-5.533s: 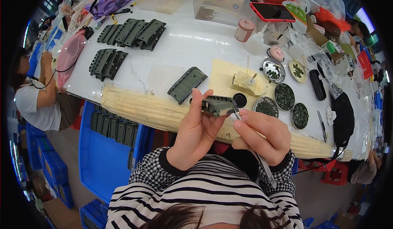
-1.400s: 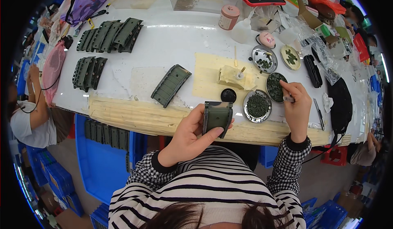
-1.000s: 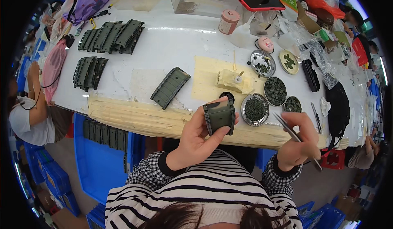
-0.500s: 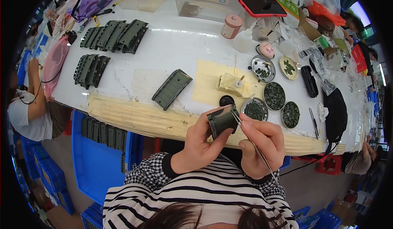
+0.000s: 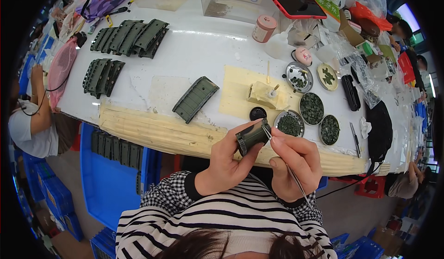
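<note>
My left hand (image 5: pixel 225 163) is closed around a dark green curved plastic piece (image 5: pixel 252 136), holding it tilted above the table's front edge. In my right hand (image 5: pixel 298 166) is a pair of metal tweezers (image 5: pixel 296 178), its tips touching the right end of the piece. Whether the tips pinch anything is too small to tell. Another green curved panel (image 5: pixel 195 99) lies on the table to the left. Beyond my hands are a small black pot (image 5: pixel 257 114) and round dishes of little dark green parts (image 5: pixel 289 124), (image 5: pixel 311 108), (image 5: pixel 329 129).
A yellow wrapped block (image 5: pixel 268 95) sits on yellow paper (image 5: pixel 231 81). Stacks of green panels (image 5: pixel 129 38) lie far left. A blue bin (image 5: pixel 104 189) with more panels stands below the table's left side. A red-edged phone (image 5: pixel 299 7) rests at the back, and a knife-like tool (image 5: pixel 354 138) lies right.
The green piece in my left hand has turned slightly, and the tweezer tips have shifted a little right with it. Both hands keep their holds.
</note>
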Motion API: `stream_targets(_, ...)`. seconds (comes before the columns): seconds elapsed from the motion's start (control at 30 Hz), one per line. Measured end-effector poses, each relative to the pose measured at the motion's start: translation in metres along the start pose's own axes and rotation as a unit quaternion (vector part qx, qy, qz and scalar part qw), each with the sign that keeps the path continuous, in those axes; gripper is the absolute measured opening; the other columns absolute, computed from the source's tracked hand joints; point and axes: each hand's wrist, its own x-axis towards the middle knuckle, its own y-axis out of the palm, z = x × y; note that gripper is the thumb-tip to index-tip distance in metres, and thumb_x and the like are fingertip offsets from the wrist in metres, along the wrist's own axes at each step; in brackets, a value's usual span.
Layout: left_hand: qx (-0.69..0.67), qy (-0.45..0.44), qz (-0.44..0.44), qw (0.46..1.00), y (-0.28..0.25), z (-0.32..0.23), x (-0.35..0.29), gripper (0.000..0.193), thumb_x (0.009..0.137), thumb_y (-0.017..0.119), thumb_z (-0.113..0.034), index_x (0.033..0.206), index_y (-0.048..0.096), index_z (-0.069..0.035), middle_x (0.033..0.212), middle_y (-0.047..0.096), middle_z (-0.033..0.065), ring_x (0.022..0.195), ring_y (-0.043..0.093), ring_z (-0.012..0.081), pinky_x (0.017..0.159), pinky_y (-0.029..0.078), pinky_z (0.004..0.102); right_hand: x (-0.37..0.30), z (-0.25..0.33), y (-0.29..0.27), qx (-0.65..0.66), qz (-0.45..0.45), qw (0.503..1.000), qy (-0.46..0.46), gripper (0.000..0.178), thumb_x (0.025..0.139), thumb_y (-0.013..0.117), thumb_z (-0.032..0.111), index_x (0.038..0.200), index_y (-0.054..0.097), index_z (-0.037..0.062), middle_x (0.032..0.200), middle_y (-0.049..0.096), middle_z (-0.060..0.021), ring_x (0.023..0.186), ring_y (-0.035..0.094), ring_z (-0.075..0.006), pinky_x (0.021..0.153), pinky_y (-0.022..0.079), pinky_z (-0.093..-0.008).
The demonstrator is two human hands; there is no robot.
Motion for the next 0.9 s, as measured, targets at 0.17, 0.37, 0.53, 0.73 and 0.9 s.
stream_targets(0.17, 0.020, -0.003, 0.007, 1.000, -0.002, -0.002, 0.001, 0.045, 0.087, 0.062, 0.006, 0.130, 0.050, 0.003, 0.108, 0.067, 0.0137, 0.095, 0.066, 0.0153, 0.081, 0.050, 0.0252, 0.001, 0.000, -0.008, 0.015, 0.056, 0.998, 0.011, 0.031, 0.082, 0.072, 0.003, 0.112, 0.066, 0.0009, 0.102, 0.063, -0.0159, 0.098, 0.067, -0.0304, 0.082, 0.056, -0.0330)
stream_targets(0.37, 0.023, -0.006, 0.004, 1.000, -0.003, -0.001, 0.000, 0.046, 0.087, 0.062, 0.006, 0.130, 0.050, 0.002, 0.107, 0.067, 0.0136, 0.093, 0.066, 0.0164, 0.080, 0.050, 0.0258, 0.004, 0.000, -0.009, 0.026, 0.082, 0.996, 0.008, 0.036, 0.079, 0.073, -0.003, 0.114, 0.066, 0.0025, 0.105, 0.062, -0.0145, 0.101, 0.067, -0.0302, 0.086, 0.056, -0.0338)
stream_targets(0.53, 0.055, 0.007, 0.054, 0.997, -0.008, -0.002, 0.002, 0.041, 0.088, 0.058, 0.007, 0.127, 0.043, 0.007, 0.115, 0.064, 0.0193, 0.104, 0.064, 0.0209, 0.089, 0.051, 0.0312, 0.003, -0.001, -0.008, 0.038, 0.060, 0.997, 0.026, 0.033, 0.079, 0.073, -0.004, 0.111, 0.067, 0.0011, 0.103, 0.064, -0.0155, 0.100, 0.067, -0.0301, 0.084, 0.057, -0.0329)
stream_targets(0.73, 0.072, 0.010, 0.063, 0.995, -0.012, -0.003, 0.004, 0.041, 0.088, 0.059, 0.007, 0.126, 0.044, 0.007, 0.115, 0.064, 0.0194, 0.105, 0.064, 0.0214, 0.089, 0.051, 0.0313, 0.005, -0.003, -0.007, 0.038, 0.065, 0.997, 0.020, 0.032, 0.079, 0.072, -0.005, 0.110, 0.067, 0.0007, 0.102, 0.064, -0.0158, 0.099, 0.068, -0.0294, 0.082, 0.057, -0.0322)
stream_targets(0.9, 0.054, 0.000, 0.039, 0.998, -0.010, 0.000, 0.005, 0.044, 0.087, 0.061, 0.006, 0.128, 0.048, 0.004, 0.108, 0.066, 0.0157, 0.096, 0.066, 0.0184, 0.082, 0.051, 0.0281, 0.004, -0.006, -0.007, 0.037, 0.066, 0.997, 0.022, 0.034, 0.077, 0.074, -0.004, 0.110, 0.067, 0.0011, 0.102, 0.064, -0.0153, 0.099, 0.067, -0.0285, 0.080, 0.057, -0.0318)
